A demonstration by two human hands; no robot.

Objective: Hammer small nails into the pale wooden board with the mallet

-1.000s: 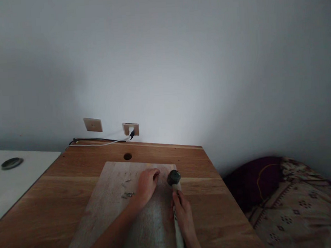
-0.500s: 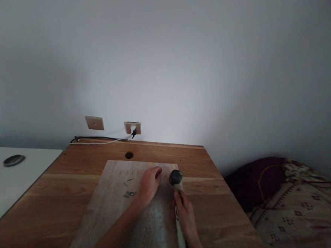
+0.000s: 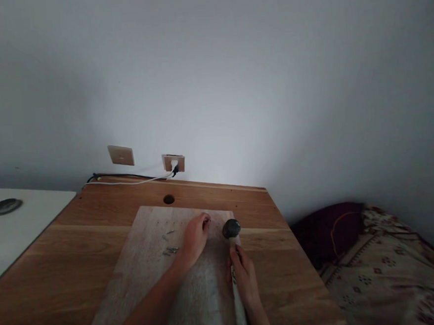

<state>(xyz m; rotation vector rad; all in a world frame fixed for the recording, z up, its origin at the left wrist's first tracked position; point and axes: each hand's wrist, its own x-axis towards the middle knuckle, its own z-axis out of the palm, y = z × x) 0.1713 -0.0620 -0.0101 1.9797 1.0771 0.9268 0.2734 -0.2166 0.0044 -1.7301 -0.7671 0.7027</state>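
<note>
Pale wall (image 3: 233,82) behind a wooden table (image 3: 280,277). Two plates on the wall: left one (image 3: 120,155) has nothing plugged in, right one is a socket (image 3: 180,163) with a white plug and a black one in it. White cable (image 3: 140,181) and black cable (image 3: 128,175) run left along the table's back edge. Round hole (image 3: 168,199) in the tabletop just in front.

Board (image 3: 131,272) lies flat on the table, row of small dark marks near its far edge. A few small metal pieces, nail-like (image 3: 173,250), lie loose on it, left of the left hand (image 3: 196,233). That hand is on the far part of the board, fingers curled into a narrow pinch; can't tell if anything is between them.

Right hand (image 3: 245,274) is wrapped around the handle of a mallet (image 3: 231,229), gripping just below the dark round head. Head is over the board's right edge, right of the left hand; can't tell if it touches.

Far left: white surface (image 3: 22,240) with a dark oval item (image 3: 6,206). Right: patterned bedding (image 3: 381,279), purple cloth (image 3: 319,239).
</note>
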